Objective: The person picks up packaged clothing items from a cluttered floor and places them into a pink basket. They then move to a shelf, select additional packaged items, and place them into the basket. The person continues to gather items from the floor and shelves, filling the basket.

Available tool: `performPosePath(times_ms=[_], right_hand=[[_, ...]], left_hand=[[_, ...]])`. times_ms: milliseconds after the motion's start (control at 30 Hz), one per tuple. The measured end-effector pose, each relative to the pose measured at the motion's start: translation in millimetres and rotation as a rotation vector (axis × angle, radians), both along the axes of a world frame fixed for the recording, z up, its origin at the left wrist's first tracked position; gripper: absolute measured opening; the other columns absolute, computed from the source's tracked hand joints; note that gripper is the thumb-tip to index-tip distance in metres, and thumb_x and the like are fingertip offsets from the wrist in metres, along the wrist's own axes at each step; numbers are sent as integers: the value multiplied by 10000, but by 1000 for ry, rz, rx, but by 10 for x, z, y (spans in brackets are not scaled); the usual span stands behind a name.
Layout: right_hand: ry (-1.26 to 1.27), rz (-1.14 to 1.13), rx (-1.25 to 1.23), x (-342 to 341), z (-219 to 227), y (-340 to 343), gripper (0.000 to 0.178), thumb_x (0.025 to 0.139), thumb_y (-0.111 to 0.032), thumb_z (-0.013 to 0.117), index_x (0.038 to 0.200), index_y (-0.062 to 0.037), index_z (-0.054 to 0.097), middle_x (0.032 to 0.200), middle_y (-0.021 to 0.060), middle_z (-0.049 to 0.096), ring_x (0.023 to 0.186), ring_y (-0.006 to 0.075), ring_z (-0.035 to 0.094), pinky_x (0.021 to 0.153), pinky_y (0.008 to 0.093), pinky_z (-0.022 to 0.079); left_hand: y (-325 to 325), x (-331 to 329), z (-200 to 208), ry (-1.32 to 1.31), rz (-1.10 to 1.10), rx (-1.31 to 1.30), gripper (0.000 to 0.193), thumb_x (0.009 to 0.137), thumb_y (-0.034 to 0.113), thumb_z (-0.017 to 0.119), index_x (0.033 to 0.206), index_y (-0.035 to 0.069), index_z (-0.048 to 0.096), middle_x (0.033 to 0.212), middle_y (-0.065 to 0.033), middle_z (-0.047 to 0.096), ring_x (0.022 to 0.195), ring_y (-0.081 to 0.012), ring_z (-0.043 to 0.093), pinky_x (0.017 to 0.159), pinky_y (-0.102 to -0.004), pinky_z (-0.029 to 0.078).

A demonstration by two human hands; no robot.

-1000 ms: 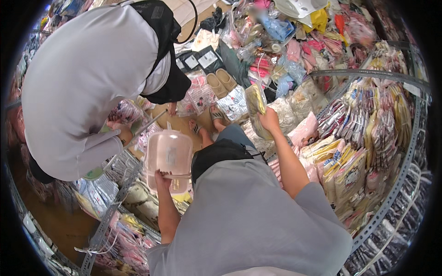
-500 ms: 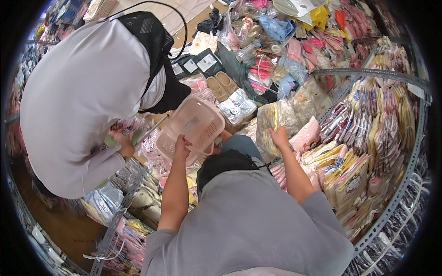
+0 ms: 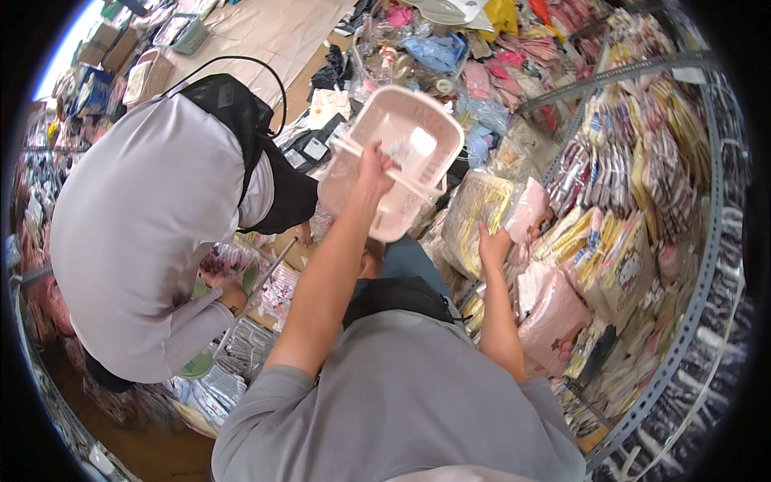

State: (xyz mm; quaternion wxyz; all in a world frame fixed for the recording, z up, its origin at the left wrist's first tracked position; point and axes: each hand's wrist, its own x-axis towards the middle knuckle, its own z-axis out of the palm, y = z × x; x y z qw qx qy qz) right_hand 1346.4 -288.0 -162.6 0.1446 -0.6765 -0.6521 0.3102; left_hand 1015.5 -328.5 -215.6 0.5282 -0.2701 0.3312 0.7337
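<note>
My left hand (image 3: 375, 167) is closed round the handle of an empty, pale pink plastic basket (image 3: 376, 127), which hangs tilted in front of me. My right hand (image 3: 493, 245) grips the near edge of a stack of clear plastic-wrapped garments (image 3: 474, 215), whitish and yellow, to the right of the basket. Just beyond that hand lies a pink wrapped garment (image 3: 532, 202). Another pink packet (image 3: 551, 312) rests near my right forearm, on the rack side.
A person (image 3: 144, 217) in a light grey top bends over at my left, close to my arm. Metal rack bars (image 3: 618, 79) run along the right, with packed garments (image 3: 618, 169) behind them. Heaped clothing (image 3: 450, 56) covers the far floor. Baskets (image 3: 148, 78) stand at the far left.
My left hand has raised the basket and moved it right and away from me. The wrapped stack in my right hand has shifted slightly. My view has turned, showing more floor at far left.
</note>
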Motion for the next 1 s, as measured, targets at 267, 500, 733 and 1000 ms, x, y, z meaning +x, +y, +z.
performPosePath(times_ms=[267,500,733,1000], right_hand=[[33,-160,128,-169,691,-76,385,877,-292,750,1025,60,700,985,272,717,926,424,694,841,446,516],[49,-240,-22,-105,156,213,414,876,-358,711,1029,26,703,956,277,704,931,436,686,819,488,523],[-189,-226,-298,-279,-426,643,429,888,-393,669,1108,-26,696,1044,234,707,983,414,677,855,510,526],[-166,-352,-409,-235,-1082,793,415,898,-405,657,1053,-22,702,1023,224,710,993,415,677,865,505,531]], left_hand=[[1166,-700,1873,119,-28,230,446,972,217,529,596,189,291,479,56,206,403,-108,199,525,-297,376],[2061,-1858,1499,457,-260,128,458,986,462,439,1281,118,504,922,-123,702,965,-266,634,1122,-626,260],[2982,-2796,657,184,-80,224,288,973,239,403,705,196,308,497,58,261,424,-100,265,496,-263,401],[3234,-4811,-55,379,-69,-291,378,936,294,449,974,-11,669,930,-156,711,1091,-370,617,1102,-563,395]])
